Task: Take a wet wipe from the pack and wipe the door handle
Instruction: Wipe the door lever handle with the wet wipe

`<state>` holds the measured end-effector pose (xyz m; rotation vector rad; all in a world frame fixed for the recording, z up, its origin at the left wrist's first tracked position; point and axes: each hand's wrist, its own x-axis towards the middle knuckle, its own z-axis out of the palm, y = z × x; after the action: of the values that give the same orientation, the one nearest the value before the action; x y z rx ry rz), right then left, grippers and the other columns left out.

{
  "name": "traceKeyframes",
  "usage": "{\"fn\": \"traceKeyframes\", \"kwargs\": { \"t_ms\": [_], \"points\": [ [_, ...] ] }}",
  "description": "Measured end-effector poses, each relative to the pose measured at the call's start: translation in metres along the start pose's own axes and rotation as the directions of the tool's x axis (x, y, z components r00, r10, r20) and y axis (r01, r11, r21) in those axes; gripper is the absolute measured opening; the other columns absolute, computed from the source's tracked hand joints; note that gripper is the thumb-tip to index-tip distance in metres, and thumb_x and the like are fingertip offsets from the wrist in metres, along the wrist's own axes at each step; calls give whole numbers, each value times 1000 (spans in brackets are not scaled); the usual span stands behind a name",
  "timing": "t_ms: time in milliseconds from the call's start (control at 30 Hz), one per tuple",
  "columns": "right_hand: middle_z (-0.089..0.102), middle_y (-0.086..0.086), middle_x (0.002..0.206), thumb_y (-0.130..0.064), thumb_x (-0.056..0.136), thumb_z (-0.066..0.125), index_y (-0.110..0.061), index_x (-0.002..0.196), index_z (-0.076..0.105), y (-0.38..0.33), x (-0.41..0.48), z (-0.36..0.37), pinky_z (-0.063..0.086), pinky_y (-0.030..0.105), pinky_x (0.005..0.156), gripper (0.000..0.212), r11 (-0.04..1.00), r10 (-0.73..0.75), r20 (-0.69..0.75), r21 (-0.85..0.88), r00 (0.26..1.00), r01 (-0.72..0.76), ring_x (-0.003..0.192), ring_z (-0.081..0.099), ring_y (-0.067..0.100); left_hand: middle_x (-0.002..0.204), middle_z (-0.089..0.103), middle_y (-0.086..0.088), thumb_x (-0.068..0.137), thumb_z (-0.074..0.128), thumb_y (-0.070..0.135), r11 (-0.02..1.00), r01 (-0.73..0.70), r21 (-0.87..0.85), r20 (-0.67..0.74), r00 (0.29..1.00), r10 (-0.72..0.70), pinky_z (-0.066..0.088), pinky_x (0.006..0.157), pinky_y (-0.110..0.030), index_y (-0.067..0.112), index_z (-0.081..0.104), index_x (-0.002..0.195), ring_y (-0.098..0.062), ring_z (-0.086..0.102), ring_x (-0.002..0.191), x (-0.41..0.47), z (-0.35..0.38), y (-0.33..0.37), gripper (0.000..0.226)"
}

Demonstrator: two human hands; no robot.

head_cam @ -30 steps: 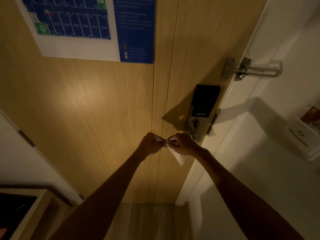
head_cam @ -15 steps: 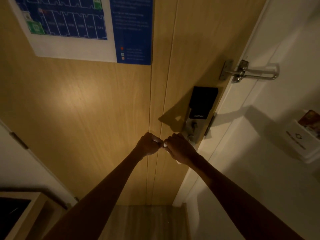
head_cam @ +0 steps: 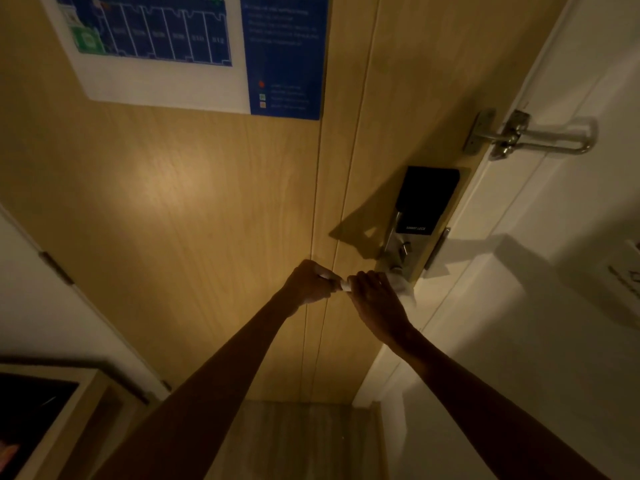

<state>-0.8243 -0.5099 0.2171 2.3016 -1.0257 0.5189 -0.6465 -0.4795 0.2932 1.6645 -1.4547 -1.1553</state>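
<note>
My left hand and my right hand meet in front of the wooden door, both pinching a white wet wipe. Only a small bit of the wipe shows between the fingertips, and a pale blur of it appears under my right hand. The door handle is hidden behind my right hand, just below the black smart lock and its metal plate. No wipe pack is in view.
A metal swing-bar door guard bridges door and white frame at upper right. A blue-and-white floor plan notice hangs on the door. A wooden cabinet stands at lower left; a white holder is on the right wall.
The hanging part of the wipe seen below my right hand earlier is now mostly hidden. Both hands stay together by the lock; the view has drifted slightly.
</note>
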Motion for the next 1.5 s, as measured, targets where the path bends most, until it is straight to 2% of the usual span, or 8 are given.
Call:
{"fn": "traceKeyframes", "kwargs": {
  "t_ms": [167,367,600,900,1100,1267,1333,1500],
  "points": [
    [67,9,86,-24,84,64,-8,97,62,-5,1,-3,55,37,80,20,999,35,1,30,999,-35,80,65,23,104,73,-16,80,74,7,996,25,-83,32,999,-23,58,83,-28,2,73,105,-24,71,98,4,-1,-4,25],
    [66,8,86,-27,85,71,-9,98,61,24,-17,-3,55,37,79,25,998,30,46,50,998,-33,80,64,23,101,74,-18,81,71,2,999,-4,-37,33,999,5,57,66,-12,1,74,102,-17,70,84,5,-2,-6,21],
    [65,7,84,-24,91,62,-8,96,59,-8,5,-2,53,35,78,16,976,64,83,201,994,-79,79,63,22,98,76,-12,80,74,9,1000,-5,16,17,1000,4,59,84,-31,6,76,98,-21,72,93,10,2,-8,18],
    [65,4,90,-21,92,60,-13,102,57,21,-3,-13,50,36,85,13,975,3,230,214,973,-54,87,63,21,95,75,-15,81,71,6,999,0,38,16,1000,-1,60,83,-32,6,76,96,-25,72,91,12,3,-5,16],
    [64,3,88,-16,89,62,-15,102,55,22,4,-18,49,38,84,15,954,-25,290,292,957,-64,84,62,21,93,75,-8,83,71,8,997,-35,69,38,999,33,56,63,-12,8,76,98,-14,71,80,14,2,-9,16],
    [64,2,88,-16,92,59,-15,103,55,30,4,-18,48,39,86,12,957,-58,350,287,935,-49,82,63,21,95,74,-10,90,64,18,990,71,-123,39,997,-66,60,80,-26,9,73,91,-16,72,84,14,5,-14,13],
    [65,5,97,-15,95,54,-12,111,55,15,14,-18,46,39,89,16,937,-69,378,343,923,-70,91,62,21,97,74,-10,96,53,31,968,121,-220,75,991,-107,60,82,-29,9,73,91,-15,73,87,15,4,-13,30],
    [64,4,101,-19,99,49,-14,115,52,28,5,-21,42,39,94,17,950,-28,399,295,917,-100,95,61,21,100,75,-10,101,33,44,951,205,-230,127,975,-179,55,59,-13,4,72,100,-4,72,73,13,2,-5,56]
  ]
}}
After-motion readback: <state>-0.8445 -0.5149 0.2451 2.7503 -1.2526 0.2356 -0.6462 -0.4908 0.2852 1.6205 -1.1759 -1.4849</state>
